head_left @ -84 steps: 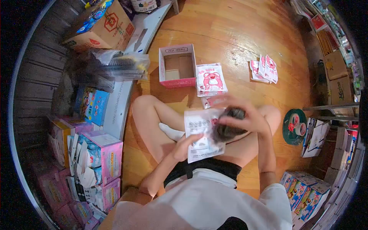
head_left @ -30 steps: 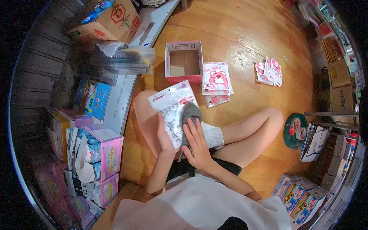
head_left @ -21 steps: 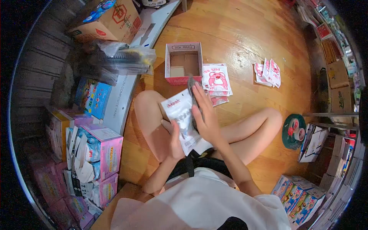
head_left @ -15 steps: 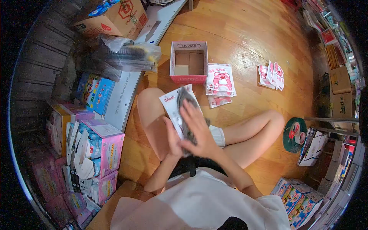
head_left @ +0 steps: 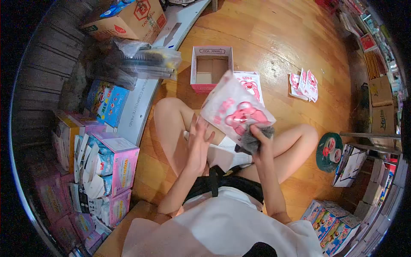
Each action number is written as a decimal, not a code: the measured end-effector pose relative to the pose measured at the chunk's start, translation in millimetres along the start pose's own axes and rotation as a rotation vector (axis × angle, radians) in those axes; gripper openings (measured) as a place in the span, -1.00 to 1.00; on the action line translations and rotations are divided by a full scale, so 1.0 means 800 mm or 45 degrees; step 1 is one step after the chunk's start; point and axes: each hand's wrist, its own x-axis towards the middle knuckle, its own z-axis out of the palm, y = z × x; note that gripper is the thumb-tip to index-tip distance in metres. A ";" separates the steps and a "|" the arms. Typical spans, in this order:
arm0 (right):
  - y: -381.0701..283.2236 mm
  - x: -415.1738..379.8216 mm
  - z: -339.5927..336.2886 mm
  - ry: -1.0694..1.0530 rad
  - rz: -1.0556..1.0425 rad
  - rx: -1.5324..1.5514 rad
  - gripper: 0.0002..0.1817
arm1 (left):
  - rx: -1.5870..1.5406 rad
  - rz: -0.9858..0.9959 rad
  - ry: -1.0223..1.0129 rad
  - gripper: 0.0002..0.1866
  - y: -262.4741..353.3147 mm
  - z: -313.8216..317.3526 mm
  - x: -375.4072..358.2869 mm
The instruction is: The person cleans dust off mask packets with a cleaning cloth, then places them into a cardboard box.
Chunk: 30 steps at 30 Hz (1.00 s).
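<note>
Clasping grey cloth [head_left: 251, 140] and pink-printed packet [head_left: 229, 104] in the right hand [head_left: 262, 142], left hand [head_left: 198, 144] spread nearby

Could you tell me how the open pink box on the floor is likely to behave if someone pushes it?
The box is probably light, since no contents show inside. Its thin walls might flex if squeezed. Sitting flat on smooth flooring, it would likely slide rather than tip.

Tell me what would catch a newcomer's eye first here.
Probably the white packet with a pink cartoon animal, held up with a grey cloth in the right hand above the crossed legs. Next, the open pink box just beyond it, with similar packets lying to its right on the shiny wooden floor.
</note>
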 end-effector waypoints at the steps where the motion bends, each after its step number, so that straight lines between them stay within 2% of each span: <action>1: -0.005 0.002 0.000 0.047 0.148 0.297 -0.76 | 0.016 -0.010 -0.055 -0.25 -0.002 0.002 -0.002; 2: 0.001 0.005 -0.008 -0.011 0.269 0.455 -0.74 | 0.034 -0.022 -0.112 -0.23 -0.005 0.005 -0.006; 3: 0.001 0.000 -0.005 -0.017 0.354 0.397 -0.74 | 0.053 -0.036 -0.169 -0.22 -0.010 0.009 -0.012; 4: 0.001 -0.008 0.002 -0.022 0.439 0.337 -0.73 | 0.118 0.105 -0.074 -0.36 -0.031 0.003 -0.013; 7: 0.011 -0.020 0.014 0.037 0.651 0.335 -0.67 | 0.324 0.017 -0.050 -0.57 -0.046 -0.003 -0.009; 8: 0.013 -0.019 0.013 0.041 0.675 0.333 -0.67 | 0.317 0.175 -0.011 -0.69 -0.047 0.002 -0.007; 9: 0.017 -0.018 0.010 0.046 0.700 0.331 -0.68 | 0.292 0.206 0.038 -0.69 -0.043 0.010 -0.006; 11: 0.023 -0.009 -0.016 0.145 0.439 0.120 -0.71 | 0.241 0.265 0.139 -0.69 -0.035 0.020 -0.005; 12: 0.010 -0.005 -0.018 0.180 0.376 0.198 -0.70 | 0.115 0.231 0.157 -0.64 -0.040 0.008 0.002; 13: -0.001 -0.004 -0.016 0.214 0.313 0.278 -0.70 | -0.018 0.155 0.148 -0.61 -0.031 0.009 0.004; 15: -0.016 -0.014 -0.007 0.217 0.033 0.198 -0.70 | -0.283 -0.002 0.125 -0.54 -0.014 0.013 0.006; 16: -0.018 -0.019 -0.002 0.192 -0.070 0.137 -0.70 | -0.242 -0.118 0.104 -0.47 -0.013 0.010 0.006; 17: -0.017 -0.022 0.003 0.168 -0.174 0.076 -0.69 | -0.290 -0.129 0.003 -0.47 -0.016 0.012 0.004; 18: -0.007 -0.021 0.011 0.077 -0.455 -0.359 -0.61 | -0.338 -0.142 -0.100 -0.47 -0.020 0.016 -0.001; 19: -0.006 -0.028 0.024 -0.083 -0.574 -0.717 -0.55 | -0.384 -0.154 -0.206 -0.47 -0.024 0.022 -0.007; 20: -0.002 -0.034 0.044 -0.313 -0.682 -0.835 -0.48 | -0.379 -0.050 -0.170 -0.46 -0.031 0.035 -0.015; 21: 0.011 -0.044 0.057 -0.403 -0.843 -1.140 -0.35 | -0.152 -0.017 -0.072 -0.31 -0.048 0.029 -0.023; 23: 0.035 -0.072 0.076 -0.510 -0.898 -1.069 -0.21 | -0.369 -0.026 -0.251 -0.21 -0.055 0.015 -0.019; 25: 0.029 -0.072 0.076 -0.654 -0.844 -1.066 -0.24 | -0.584 -0.032 -0.419 -0.12 -0.053 0.000 -0.014; 26: 0.029 -0.063 0.072 -0.559 -0.868 -1.128 -0.26 | -0.691 -0.039 -0.495 -0.07 -0.054 -0.006 -0.016; 27: 0.028 -0.050 0.071 -0.465 -0.889 -1.189 -0.28 | -0.335 0.019 -0.207 0.17 -0.043 0.018 -0.028; 29: 0.024 -0.029 0.079 -0.304 -0.905 -1.110 -0.34 | -0.067 0.050 -0.128 0.17 -0.038 0.042 -0.044; 30: 0.024 -0.021 0.081 -0.268 -0.885 -1.098 -0.34 | -0.179 -0.059 -0.164 0.10 -0.042 0.037 -0.042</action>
